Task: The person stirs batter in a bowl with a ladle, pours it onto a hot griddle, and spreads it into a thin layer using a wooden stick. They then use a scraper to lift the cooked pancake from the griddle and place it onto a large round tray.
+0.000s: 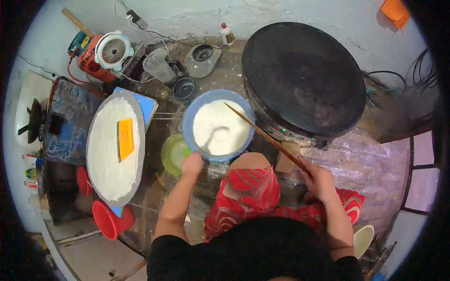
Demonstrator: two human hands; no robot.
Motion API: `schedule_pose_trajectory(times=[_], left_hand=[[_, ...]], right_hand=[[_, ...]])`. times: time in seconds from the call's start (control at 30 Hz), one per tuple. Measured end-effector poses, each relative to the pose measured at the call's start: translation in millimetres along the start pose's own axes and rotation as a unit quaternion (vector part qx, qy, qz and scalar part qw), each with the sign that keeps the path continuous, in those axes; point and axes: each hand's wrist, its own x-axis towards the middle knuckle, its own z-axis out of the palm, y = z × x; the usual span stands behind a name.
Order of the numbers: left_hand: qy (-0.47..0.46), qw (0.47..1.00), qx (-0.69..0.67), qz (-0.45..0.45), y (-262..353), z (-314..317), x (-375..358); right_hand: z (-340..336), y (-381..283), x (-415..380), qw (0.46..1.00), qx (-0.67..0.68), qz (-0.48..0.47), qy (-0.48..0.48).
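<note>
My left hand (192,165) is closed around a ladle (209,144), whose bowl end is sunk in white batter (211,114). The batter fills much of a blue basin (188,126) in front of my knees. In my closed right hand (322,183) is a long, thin wooden spatula (267,136), slanting up and left so that its tip is over the batter. A round black griddle (304,77) stands to the right of the basin. Beside my left hand, a greenish translucent bowl (168,157) sits partly under the basin's edge.
On the left, an oval tray (140,175) holds a white layer with an orange-yellow scraper (125,139) on it. A red bucket (110,222) stands below. Behind are a fan (114,50), a clear jug (158,65), a scale-like device (203,61) and a bottle (227,35).
</note>
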Motion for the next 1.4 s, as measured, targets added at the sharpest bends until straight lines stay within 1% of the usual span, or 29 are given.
schedule_pose_trajectory(times=[0.07, 0.1, 0.13, 0.2, 0.23, 0.3, 0.33, 0.4, 0.5, 0.57, 0.6, 0.67, 0.7, 0.73, 0.8, 0.87, 0.93, 1.0, 1.03, 1.07, 1.1, 1.13, 1.17, 1.2, 1.23, 1.27, 1.33, 1.37, 1.4], left_hand=[[0.015, 0.995, -0.036, -0.094, -1, -7, 11], [0.045, 0.993, -0.067, -0.088, -10, 26, 23], [0.028, 0.994, -0.072, -0.077, -3, 38, 23], [0.009, 0.993, -0.114, -0.036, 18, 25, 1], [0.009, 0.993, -0.115, -0.034, 15, 20, -2], [0.006, 0.977, -0.212, -0.032, 1, 7, -7], [0.005, 0.977, -0.212, -0.033, 2, 3, -12], [0.027, 0.979, -0.177, -0.099, 3, -6, -21], [0.019, 0.992, -0.123, -0.03, -7, 37, 10], [0.0, 0.995, -0.083, 0.049, 1, 21, 26], [-0.005, 0.995, -0.084, 0.049, 12, 7, 29], [0.117, 0.964, -0.23, -0.063, 31, -13, 35], [0.103, 0.972, -0.195, -0.086, 25, 10, 49], [0.065, 0.988, -0.124, -0.069, 31, 17, 42], [-0.011, 0.995, -0.095, -0.033, 33, 26, 24], [0.003, 0.99, -0.135, -0.026, 7, 20, 9], [0.011, 0.985, -0.169, -0.024, -14, 8, -4], [0.058, 0.983, -0.15, -0.085, -23, -2, -12], [0.013, 0.992, -0.091, -0.082, -24, 6, -11], [0.014, 0.992, -0.091, -0.083, -21, 30, -3], [0.033, 0.993, -0.107, -0.046, -16, 63, 9], [0.051, 0.991, -0.123, -0.008, -12, 80, 16], [0.052, 0.991, -0.125, -0.006, -9, 80, 18], [-0.143, 0.873, -0.449, -0.128, -5, 73, 22], [-0.313, 0.605, -0.695, -0.228, -1, 65, 26], [-0.314, 0.606, -0.695, -0.227, 0, 56, 25], [-0.3, 0.527, -0.765, -0.216, 14, -1, -1], [-0.209, 0.591, -0.754, -0.196, 23, -28, -15], [-0.211, 0.591, -0.753, -0.198, 19, -26, -14]], right_hand=[[1, -1, -1, 1.0, 0.007, -0.019, 0.012], [-1, -4, -2, 1.0, 0.016, -0.018, 0.012], [-1, -6, -2, 0.999, 0.026, -0.017, 0.012], [-2, -5, -1, 1.0, 0.017, -0.007, 0.005], [-2, -3, -2, 1.0, 0.007, 0.003, -0.007], [4, 6, -2, 0.999, 0.016, -0.022, 0.017], [6, 8, -2, 0.998, 0.028, -0.048, 0.04], [2, 2, -2, 0.998, 0.036, -0.036, 0.031], [2, 1, -2, 0.998, 0.046, -0.022, 0.025], [3, 5, 0, 0.999, 0.043, -0.015, 0.02], [4, 6, 0, 1.0, 0.024, -0.017, 0.01], [5, 3, 1, 1.0, 0.006, -0.023, 0.005], [4, 1, 2, 1.0, -0.001, -0.017, 0.001], [4, 0, 3, 1.0, -0.008, -0.009, -0.004], [2, -3, 4, 1.0, -0.014, -0.009, 0.001], [2, 0, 6, 1.0, -0.017, -0.007, 0.005], [10, 5, 4, 0.995, 0.036, -0.078, 0.049], [6, 4, 2, 0.998, 0.027, -0.053, 0.017], [4, 3, 2, 0.999, 0.013, -0.028, -0.01], [5, 2, 2, 0.999, 0.014, -0.03, -0.009], [6, 3, 3, 0.999, 0.009, -0.037, 0.007], [6, 3, 3, 0.999, 0.004, -0.043, 0.023], [4, 3, 3, 0.999, 0.002, -0.042, 0.025], [3, 1, 4, 1.0, -0.01, -0.024, 0.013], [1, -1, 4, 1.0, -0.02, -0.006, 0.002], [3, 1, 4, 1.0, -0.021, -0.005, 0.004], [9, 7, 5, 0.996, 0.029, -0.065, 0.053], [9, 6, 5, 0.996, 0.03, -0.063, 0.053], [6, 4, 5, 0.997, 0.029, -0.052, 0.044]])
